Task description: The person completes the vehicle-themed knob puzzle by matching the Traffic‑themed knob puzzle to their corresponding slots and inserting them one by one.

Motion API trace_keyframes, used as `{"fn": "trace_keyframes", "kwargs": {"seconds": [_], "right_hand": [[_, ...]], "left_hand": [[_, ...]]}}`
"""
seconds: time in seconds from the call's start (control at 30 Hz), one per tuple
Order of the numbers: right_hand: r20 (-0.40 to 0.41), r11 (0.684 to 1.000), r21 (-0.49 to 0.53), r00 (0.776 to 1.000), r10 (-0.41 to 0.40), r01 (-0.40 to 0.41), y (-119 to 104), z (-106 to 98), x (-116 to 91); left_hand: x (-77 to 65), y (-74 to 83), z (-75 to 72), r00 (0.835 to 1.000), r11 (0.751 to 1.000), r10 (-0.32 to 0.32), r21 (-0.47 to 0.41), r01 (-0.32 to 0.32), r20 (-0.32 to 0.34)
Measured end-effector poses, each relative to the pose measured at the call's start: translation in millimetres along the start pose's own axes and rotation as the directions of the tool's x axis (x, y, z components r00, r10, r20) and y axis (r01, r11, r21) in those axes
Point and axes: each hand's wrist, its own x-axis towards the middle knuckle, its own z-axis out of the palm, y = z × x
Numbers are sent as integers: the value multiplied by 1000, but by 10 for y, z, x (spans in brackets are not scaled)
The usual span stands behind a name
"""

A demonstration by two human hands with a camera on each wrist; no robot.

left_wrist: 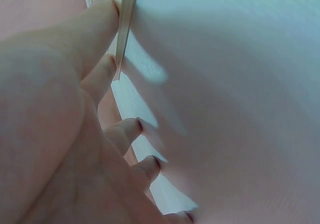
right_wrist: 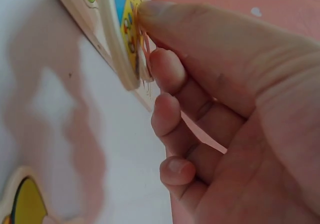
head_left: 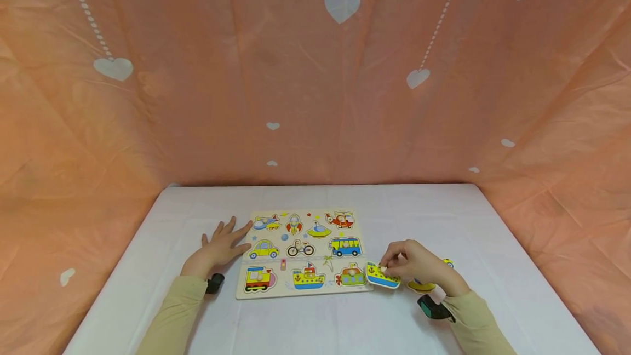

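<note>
My right hand (head_left: 411, 261) pinches the knob of a wooden ship puzzle piece (head_left: 376, 277), yellow and blue with an anchor. It is tilted beside the lower right corner of the wooden peg puzzle board (head_left: 286, 291). In the right wrist view the ship piece (right_wrist: 129, 34) stands edge-on at the thumb and index finger. My left hand (head_left: 217, 251) has its fingers spread, thumb and index finger touching the board's left edge. The other fingertips rest on the table, as the left wrist view shows. A ship picture (head_left: 308, 277) shows in the board's bottom row.
Under and behind my right hand lie a yellow puzzle piece (head_left: 421, 287) and another piece (head_left: 448, 262), both partly hidden. A white cloth covers the table (head_left: 296, 327). Behind it hangs a pink curtain (head_left: 296, 86) with white hearts.
</note>
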Motion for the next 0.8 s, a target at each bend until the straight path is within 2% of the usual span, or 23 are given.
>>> {"fn": "trace_keyframes", "kwargs": {"seconds": [0.33, 0.5, 0.8], "right_hand": [[-20, 1000, 3, 1000, -19, 19, -88, 43, 139], [-12, 997, -3, 997, -81, 81, -80, 41, 263], [-5, 992, 13, 992, -126, 127, -187, 95, 481]], "left_hand": [[5, -7, 11, 1000, 1000, -3, -3, 2, -5], [6, -11, 18, 1000, 1000, -5, -23, 5, -3], [12, -16, 13, 1000, 1000, -8, -29, 8, 0]]}}
